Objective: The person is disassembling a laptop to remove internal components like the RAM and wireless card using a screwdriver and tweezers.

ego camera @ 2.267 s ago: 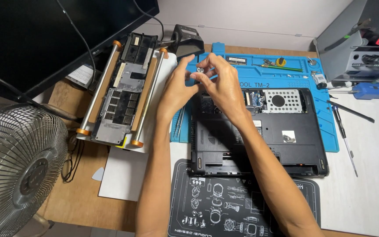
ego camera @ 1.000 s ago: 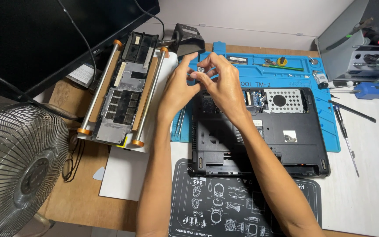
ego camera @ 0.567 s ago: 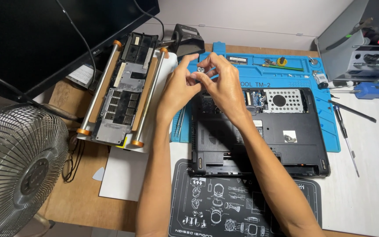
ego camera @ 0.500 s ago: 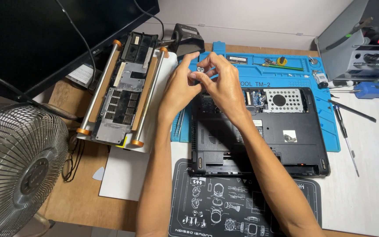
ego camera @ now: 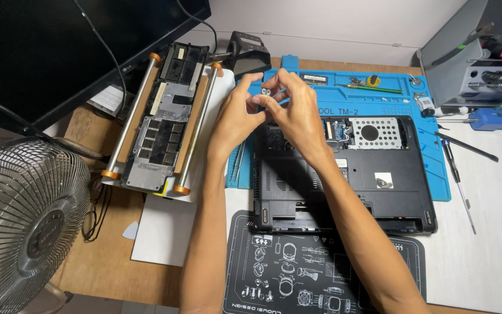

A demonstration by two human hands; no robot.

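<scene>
My left hand and my right hand meet above the far left corner of an upturned black laptop. Together their fingertips pinch a small pale metal part. The laptop lies with its bottom cover off, showing a perforated silver drive bay. It rests on a blue work mat. Most of the small part is hidden by my fingers.
A metal-framed rig with two steel rods lies to the left, near a black monitor. A wire-cage fan stands at the lower left. A black diagram mat lies in front. Screwdrivers lie at the right, beside a tool rack.
Both hands stay at the same place over the laptop's far left corner; only the fingers have shifted slightly around the small part.
</scene>
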